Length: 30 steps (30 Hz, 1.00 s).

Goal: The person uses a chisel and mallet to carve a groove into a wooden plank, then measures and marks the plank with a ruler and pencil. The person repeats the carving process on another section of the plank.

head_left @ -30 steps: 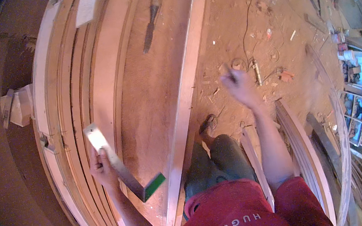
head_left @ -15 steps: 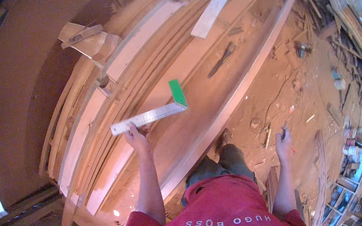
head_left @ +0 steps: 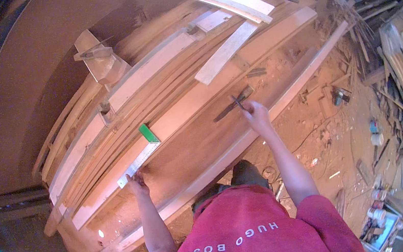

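My left hand (head_left: 139,185) is closed on the blade end of a try square with a silver ruled blade (head_left: 140,164) and a green stock (head_left: 148,133). The square lies along a long pale board (head_left: 179,112) on the bench, its stock across the board. My right hand (head_left: 256,114) is closed on a thin, dark, pencil-like tool (head_left: 237,102), held over the bench. Just beyond that hand a dark flat-bladed tool (head_left: 225,112) lies on the brown bench surface (head_left: 181,162); its exact kind is unclear.
Beyond the board run several long stacked planks (head_left: 152,68). A short white board (head_left: 226,53) and a pale moulded piece (head_left: 228,1) lie across them at the far side. The bench's near edge (head_left: 303,80) crosses before me. Wood scraps and a power tool (head_left: 341,96) litter the floor at right.
The try square has gone from held up in the air to lying on the board. My right hand has swung from my right side forward over the bench, and I have moved closer.
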### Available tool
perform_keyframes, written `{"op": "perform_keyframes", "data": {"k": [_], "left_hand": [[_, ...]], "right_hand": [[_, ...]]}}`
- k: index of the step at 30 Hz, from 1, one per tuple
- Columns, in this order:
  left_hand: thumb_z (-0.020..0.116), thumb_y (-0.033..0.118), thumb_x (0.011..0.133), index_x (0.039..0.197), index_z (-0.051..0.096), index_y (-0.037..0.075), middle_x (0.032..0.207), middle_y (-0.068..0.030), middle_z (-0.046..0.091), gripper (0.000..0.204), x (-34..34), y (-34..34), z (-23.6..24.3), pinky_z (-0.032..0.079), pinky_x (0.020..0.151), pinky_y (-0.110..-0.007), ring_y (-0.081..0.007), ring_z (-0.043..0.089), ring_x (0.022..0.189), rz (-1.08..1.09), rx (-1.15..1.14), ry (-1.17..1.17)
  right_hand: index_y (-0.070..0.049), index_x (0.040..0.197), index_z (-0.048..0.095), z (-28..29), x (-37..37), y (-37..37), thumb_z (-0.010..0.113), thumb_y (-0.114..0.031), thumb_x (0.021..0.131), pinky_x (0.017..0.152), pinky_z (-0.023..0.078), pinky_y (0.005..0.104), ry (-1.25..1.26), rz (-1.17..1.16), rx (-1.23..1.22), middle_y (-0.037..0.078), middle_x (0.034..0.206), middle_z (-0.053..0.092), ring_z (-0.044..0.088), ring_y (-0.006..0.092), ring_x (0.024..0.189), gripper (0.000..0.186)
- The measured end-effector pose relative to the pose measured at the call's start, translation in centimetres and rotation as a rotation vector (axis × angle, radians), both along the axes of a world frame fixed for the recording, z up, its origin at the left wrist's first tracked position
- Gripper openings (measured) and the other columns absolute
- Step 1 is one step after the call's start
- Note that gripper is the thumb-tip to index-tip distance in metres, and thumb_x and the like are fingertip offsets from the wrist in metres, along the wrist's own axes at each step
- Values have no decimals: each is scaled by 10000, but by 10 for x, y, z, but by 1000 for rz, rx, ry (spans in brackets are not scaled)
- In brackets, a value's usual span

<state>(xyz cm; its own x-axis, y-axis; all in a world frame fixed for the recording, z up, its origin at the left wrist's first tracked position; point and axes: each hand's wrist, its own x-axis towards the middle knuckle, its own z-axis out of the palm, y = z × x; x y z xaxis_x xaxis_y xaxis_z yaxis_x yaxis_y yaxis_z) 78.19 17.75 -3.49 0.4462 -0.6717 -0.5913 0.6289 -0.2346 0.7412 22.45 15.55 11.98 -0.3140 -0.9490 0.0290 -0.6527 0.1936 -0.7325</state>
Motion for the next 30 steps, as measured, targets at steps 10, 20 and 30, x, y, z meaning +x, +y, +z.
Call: {"op": "perform_keyframes", "data": {"k": [10,20,30], "left_hand": [[508,347,1005,1443,352,68,1295,-179,547,542,-187,60,103,528,742,-347,-249,628,983,-133,292,-511],[519,331,1005,1335,511,-21,1238,-208,585,482,-283,116,109,485,896,-382,-278,587,1071,-222,377,-1088],[644,184,913,1251,576,50,1231,-170,592,370,-393,-18,135,461,966,-415,-336,565,1145,-948,-11,-1361]], "right_hand": [[-31,1004,665,-91,-71,-187,613,-110,842,828,514,459,275,366,161,194,963,667,641,372,929,188],[-76,1000,675,-73,-111,-142,671,-180,816,879,489,473,116,281,8,135,1005,665,597,374,1033,211],[-75,1097,629,-118,-158,-120,560,-177,845,1011,346,612,545,864,-50,107,1248,590,586,364,1100,280]]}}
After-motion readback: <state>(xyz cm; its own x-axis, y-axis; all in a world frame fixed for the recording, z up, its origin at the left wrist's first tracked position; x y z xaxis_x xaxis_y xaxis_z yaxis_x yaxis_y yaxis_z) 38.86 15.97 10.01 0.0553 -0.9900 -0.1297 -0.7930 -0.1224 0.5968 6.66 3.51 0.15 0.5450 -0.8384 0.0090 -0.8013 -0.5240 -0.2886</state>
